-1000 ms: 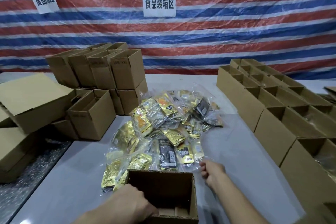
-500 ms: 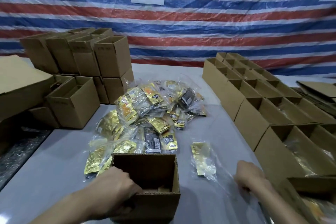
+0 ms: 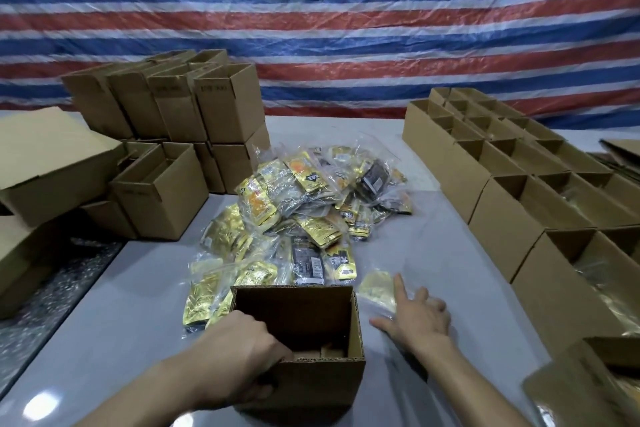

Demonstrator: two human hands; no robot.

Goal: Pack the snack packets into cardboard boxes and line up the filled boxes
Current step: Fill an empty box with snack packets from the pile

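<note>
An open cardboard box (image 3: 325, 381) stands on the grey table near me. My left hand (image 3: 242, 354) grips its near left corner, fingers curled over the rim. My right hand (image 3: 415, 319) lies with spread fingers on a gold snack packet in clear plastic (image 3: 377, 288) just right of the box. A heap of gold and black snack packets (image 3: 311, 208) lies behind the box in the middle of the table.
Empty boxes (image 3: 194, 107) are stacked at the back left, with larger cartons (image 3: 52, 163) at the far left. Rows of open boxes (image 3: 519, 184) line the right side, some holding packets. A striped tarp (image 3: 415, 45) with paper signs hangs behind.
My right hand moved left from the table's right side onto the loose gold packet beside the box. My left hand kept its grip on the box.
</note>
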